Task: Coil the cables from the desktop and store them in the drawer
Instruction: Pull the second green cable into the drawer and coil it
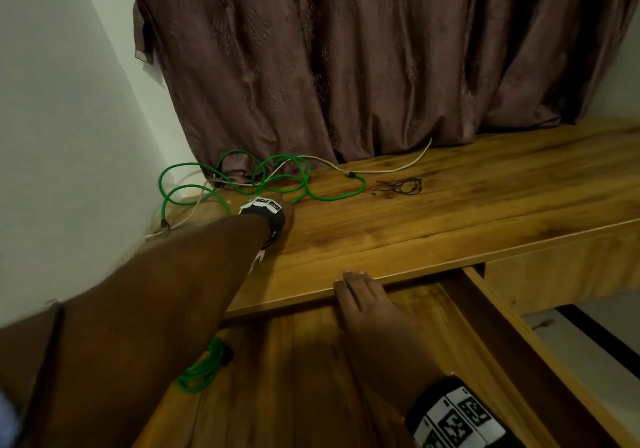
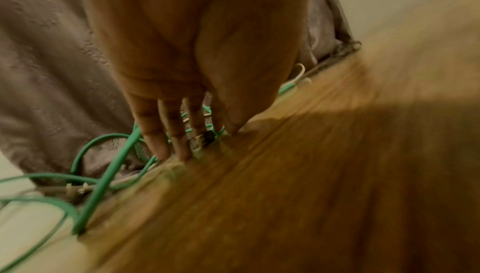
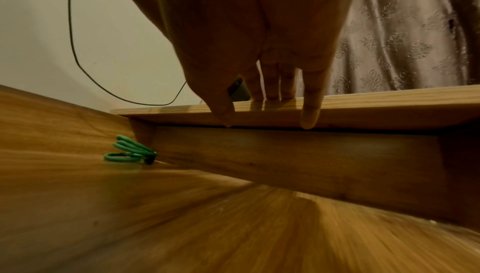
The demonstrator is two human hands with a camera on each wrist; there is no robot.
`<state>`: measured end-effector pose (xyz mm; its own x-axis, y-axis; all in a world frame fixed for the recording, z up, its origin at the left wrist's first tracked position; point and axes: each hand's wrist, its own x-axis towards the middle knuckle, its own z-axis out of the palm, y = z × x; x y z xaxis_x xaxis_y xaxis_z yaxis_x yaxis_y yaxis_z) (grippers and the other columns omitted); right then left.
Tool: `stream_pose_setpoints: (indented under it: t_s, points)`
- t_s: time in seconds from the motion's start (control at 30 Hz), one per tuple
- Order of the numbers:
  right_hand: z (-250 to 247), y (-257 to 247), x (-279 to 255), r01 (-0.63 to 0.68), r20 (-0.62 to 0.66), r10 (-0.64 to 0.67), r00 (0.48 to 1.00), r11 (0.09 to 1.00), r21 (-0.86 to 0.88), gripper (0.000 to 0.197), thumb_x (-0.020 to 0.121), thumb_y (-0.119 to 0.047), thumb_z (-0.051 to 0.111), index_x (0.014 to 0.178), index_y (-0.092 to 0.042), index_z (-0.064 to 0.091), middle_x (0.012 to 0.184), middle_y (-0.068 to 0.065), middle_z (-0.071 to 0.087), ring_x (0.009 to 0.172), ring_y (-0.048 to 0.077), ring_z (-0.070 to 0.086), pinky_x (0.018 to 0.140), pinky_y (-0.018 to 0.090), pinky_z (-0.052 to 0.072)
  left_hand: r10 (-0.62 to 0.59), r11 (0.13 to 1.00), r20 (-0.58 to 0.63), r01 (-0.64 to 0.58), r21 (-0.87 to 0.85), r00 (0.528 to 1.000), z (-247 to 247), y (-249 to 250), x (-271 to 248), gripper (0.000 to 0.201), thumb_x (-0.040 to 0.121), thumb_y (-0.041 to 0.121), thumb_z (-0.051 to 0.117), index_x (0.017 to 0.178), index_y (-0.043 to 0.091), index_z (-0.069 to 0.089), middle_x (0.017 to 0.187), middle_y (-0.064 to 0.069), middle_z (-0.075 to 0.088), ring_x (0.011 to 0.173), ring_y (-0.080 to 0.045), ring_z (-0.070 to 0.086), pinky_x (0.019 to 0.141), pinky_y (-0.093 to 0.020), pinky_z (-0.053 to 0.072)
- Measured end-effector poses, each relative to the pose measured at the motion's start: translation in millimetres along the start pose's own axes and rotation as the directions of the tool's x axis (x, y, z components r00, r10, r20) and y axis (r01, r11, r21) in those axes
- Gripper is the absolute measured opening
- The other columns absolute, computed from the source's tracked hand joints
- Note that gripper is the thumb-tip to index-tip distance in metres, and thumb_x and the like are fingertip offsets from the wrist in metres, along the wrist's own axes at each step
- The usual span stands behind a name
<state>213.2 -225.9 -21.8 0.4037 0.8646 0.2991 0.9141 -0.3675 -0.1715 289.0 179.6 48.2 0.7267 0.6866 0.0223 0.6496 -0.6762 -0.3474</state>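
Right hand (image 1: 375,312) rests flat on desktop (image 1: 433,212) edge above the drawer (image 1: 491,326); my left hand (image 2: 197,76), fingers straight, holds nothing, reaching the green cable (image 1: 277,174), which tangles with the white cable (image 1: 381,168) and may snag.

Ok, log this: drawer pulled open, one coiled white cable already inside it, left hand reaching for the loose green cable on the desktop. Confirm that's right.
One error: the coiled cable in the drawer is green, not white, as the head view and the right wrist view show. The rest stands: the drawer is open and the left hand reaches for the loose green cable on the desktop.
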Motion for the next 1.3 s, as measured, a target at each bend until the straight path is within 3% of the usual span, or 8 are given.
stream_pose_setpoints:
  t_s: [0.1,0.27,0.47,0.63,0.73,0.87,1.17,1.3]
  points:
    - [-6.8,-4.4,0.1,-0.040,0.017,0.040,0.999,0.999,-0.005,0.079,0.073,-0.020,0.085,0.145,-0.008,0.056,0.151,0.018,0.053,0.137,0.036,0.056,0.079,0.046,0.065,0.066,0.994,-0.079,-0.073,-0.085,0.995,-32.9,14.0,-52.6,0.036,0.098,0.030,0.043,0.125,0.018,0.063,0.136,-0.018,0.058,0.113,-0.040,0.063,0.093,-0.047,0.054]
    - [-18.8,-11.5,-1.1,0.002,0.078,-0.003,0.997,1.000,0.010,0.071,0.108,-0.024,0.044,0.165,-0.015,0.004,0.174,0.010,-0.003,0.161,0.030,-0.002,0.124,0.044,0.034,0.197,0.975,-0.017,-0.198,-0.099,0.980,-42.8,2.1,-61.0,0.027,0.081,0.041,0.060,0.098,0.024,0.072,0.111,-0.008,0.072,0.096,-0.032,0.068,0.087,-0.043,0.060]
    - [-19.6,-15.6,-1.2,-0.015,0.086,0.016,0.996,1.000,-0.011,0.074,0.109,-0.031,0.045,0.165,-0.018,-0.002,0.174,0.007,-0.007,0.160,0.026,-0.008,0.126,0.040,0.028,-0.025,0.997,-0.367,-0.003,-0.075,0.930,-55.6,-21.2,-80.1,0.053,0.096,0.025,0.062,0.144,0.010,0.046,0.145,-0.022,0.044,0.136,-0.042,0.043,0.099,-0.053,0.050]
    - [-24.7,-15.0,-1.7,-0.003,0.111,0.003,0.994,1.000,0.002,0.075,0.110,-0.033,0.044,0.165,-0.017,-0.004,0.173,0.007,-0.010,0.160,0.027,-0.010,0.126,0.040,0.029,-0.128,0.982,0.093,0.139,-0.125,0.987,-50.6,-53.7,-77.9,0.032,0.080,0.012,0.082,0.110,0.005,0.072,0.100,-0.010,0.070,0.097,-0.031,0.068,0.085,-0.038,0.057]
    - [-27.9,-15.3,-2.0,0.000,0.124,-0.002,0.992,1.000,0.016,0.077,0.109,-0.036,0.045,0.165,-0.018,-0.004,0.174,0.006,-0.011,0.160,0.027,-0.011,0.124,0.040,0.032,-0.199,0.862,0.013,0.181,-0.473,0.980,-58.3,-70.3,-57.1,0.046,0.088,0.022,0.079,0.128,0.004,0.067,0.135,-0.011,0.065,0.123,-0.033,0.063,0.103,-0.039,0.053]
    - [-27.2,-14.9,1.1,-0.014,0.144,0.013,0.990,1.000,0.003,0.074,0.109,-0.033,0.045,0.166,-0.017,0.000,0.174,0.008,-0.007,0.161,0.027,-0.008,0.122,0.041,0.036,-0.414,0.602,-0.183,0.117,-0.790,0.892,-99.4,-89.5,-54.7,0.036,0.105,0.017,0.058,0.136,0.001,0.063,0.137,-0.017,0.063,0.129,-0.033,0.059,0.097,-0.034,0.047]
    - [-21.7,-15.1,2.6,-0.013,0.133,0.014,0.991,1.000,-0.007,0.072,0.105,-0.027,0.050,0.166,-0.014,0.014,0.173,0.012,0.010,0.161,0.032,0.007,0.117,0.042,0.043,-0.698,0.501,-0.390,0.020,-0.865,0.601,-196.7,-172.3,-69.6,0.037,0.104,0.036,0.053,0.127,0.012,0.070,0.125,-0.011,0.071,0.120,-0.033,0.065,0.103,-0.035,0.050]
    - [-26.9,-17.9,0.8,-0.019,0.115,0.017,0.993,1.000,0.012,0.074,0.108,-0.032,0.046,0.166,-0.017,0.002,0.174,0.008,-0.001,0.161,0.028,-0.003,0.122,0.036,0.036,-0.544,0.556,-0.396,-0.036,-0.830,0.740,-206.8,-174.9,-83.2,0.029,0.102,0.020,0.056,0.125,0.007,0.067,0.122,-0.014,0.071,0.101,-0.029,0.070,0.095,-0.039,0.057]
